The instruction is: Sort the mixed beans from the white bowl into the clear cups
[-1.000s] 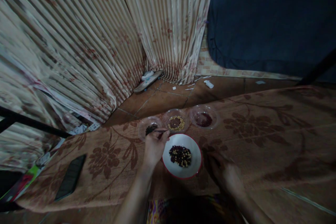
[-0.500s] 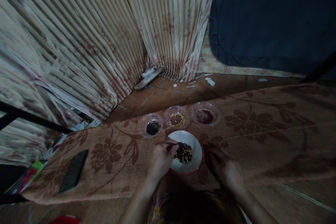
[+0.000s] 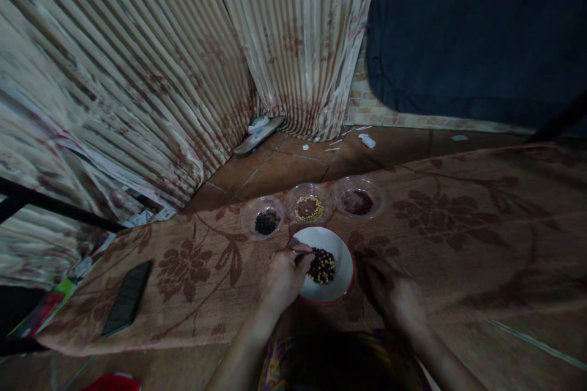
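A white bowl (image 3: 342, 250) with a red rim stands in front of me, a mix of dark and yellow beans (image 3: 322, 266) heaped inside it. At the bowl's left rim, my left hand (image 3: 285, 275) pinches a slim dark tool that looks like tweezers (image 3: 303, 251), its tip over the beans. To the right of the bowl, my right hand (image 3: 398, 293) rests on the cloth; its fingers lie partly in shadow and nothing shows in them. Behind the bowl sit three clear plastic dishes: one with black beans (image 3: 266, 223), one with yellow beans (image 3: 309, 209), one with dark red beans (image 3: 361, 202).
A brown floral cloth (image 3: 458, 269) covers the long narrow table. A black phone (image 3: 127, 298) lies on its left part. Striped curtains (image 3: 183, 73) hang beyond, and a skateboard (image 3: 259, 134) and small litter lie on the tiled floor. Something red (image 3: 112, 382) shows at the bottom left.
The left hand with the tweezers stays over the beans, its position barely different. The right hand has not visibly moved. The whole view has shifted very slightly.
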`<state>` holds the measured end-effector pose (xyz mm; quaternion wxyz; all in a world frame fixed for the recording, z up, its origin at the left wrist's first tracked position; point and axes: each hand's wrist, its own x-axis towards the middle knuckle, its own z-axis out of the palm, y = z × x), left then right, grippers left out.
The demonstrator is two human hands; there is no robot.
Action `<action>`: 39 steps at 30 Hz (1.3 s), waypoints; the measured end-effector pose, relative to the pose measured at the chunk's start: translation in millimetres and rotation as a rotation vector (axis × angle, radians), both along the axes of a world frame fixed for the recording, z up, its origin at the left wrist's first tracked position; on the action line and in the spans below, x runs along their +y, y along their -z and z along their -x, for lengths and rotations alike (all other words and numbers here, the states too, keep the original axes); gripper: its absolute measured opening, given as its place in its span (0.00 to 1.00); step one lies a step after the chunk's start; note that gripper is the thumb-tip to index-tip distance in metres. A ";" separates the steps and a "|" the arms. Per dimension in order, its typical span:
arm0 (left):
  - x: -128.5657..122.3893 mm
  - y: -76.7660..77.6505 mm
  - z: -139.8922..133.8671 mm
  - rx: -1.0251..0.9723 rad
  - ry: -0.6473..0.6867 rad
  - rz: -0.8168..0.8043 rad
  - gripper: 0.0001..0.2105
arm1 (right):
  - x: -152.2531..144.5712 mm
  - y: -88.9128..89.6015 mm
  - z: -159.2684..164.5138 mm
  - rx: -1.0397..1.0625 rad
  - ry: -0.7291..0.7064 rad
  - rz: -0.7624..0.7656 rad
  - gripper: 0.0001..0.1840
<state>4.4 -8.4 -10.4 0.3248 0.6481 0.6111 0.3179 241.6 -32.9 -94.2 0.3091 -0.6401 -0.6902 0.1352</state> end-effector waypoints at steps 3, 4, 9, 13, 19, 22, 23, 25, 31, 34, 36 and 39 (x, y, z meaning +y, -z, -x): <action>1.4 -3.7 -1.5 0.031 0.042 -0.009 0.08 | 0.2 0.3 -0.2 -0.001 0.000 0.001 0.15; 1.9 -5.3 -2.2 0.038 0.057 -0.011 0.08 | 0.2 0.2 -0.2 -0.003 0.004 -0.001 0.16; 3.4 -12.8 -4.8 0.083 0.102 -0.019 0.09 | 0.2 0.3 0.0 -0.015 0.000 -0.022 0.16; 2.9 -18.6 -5.9 0.134 0.138 -0.016 0.09 | 0.1 0.1 0.5 -0.010 0.010 0.001 0.16; 0.8 -20.5 -5.4 0.149 0.156 -0.012 0.09 | -0.1 -1.7 1.2 0.011 0.007 0.017 0.15; -1.1 -18.1 -3.4 0.131 0.167 -0.012 0.09 | -0.4 -1.5 0.8 0.006 0.005 0.019 0.15; -1.8 -17.3 -2.7 0.129 0.164 -0.013 0.08 | -0.4 -1.3 0.7 0.001 0.004 0.021 0.15; -3.0 -16.1 -1.5 0.131 0.157 -0.014 0.08 | -0.6 -1.4 0.5 -0.011 0.005 0.023 0.15; -4.0 -16.7 0.0 0.109 0.144 -0.018 0.08 | -1.0 -4.4 1.0 -0.018 0.003 0.016 0.16; -4.2 -18.1 0.1 0.102 0.142 -0.022 0.08 | -1.2 -5.0 1.2 -0.015 0.004 0.022 0.16; -4.3 -18.9 0.0 0.103 0.152 -0.022 0.08 | -1.2 -4.7 1.2 -0.004 0.001 0.028 0.16; -4.1 -19.5 -0.5 0.116 0.168 -0.013 0.08 | -1.0 -3.8 0.8 0.005 -0.005 0.031 0.16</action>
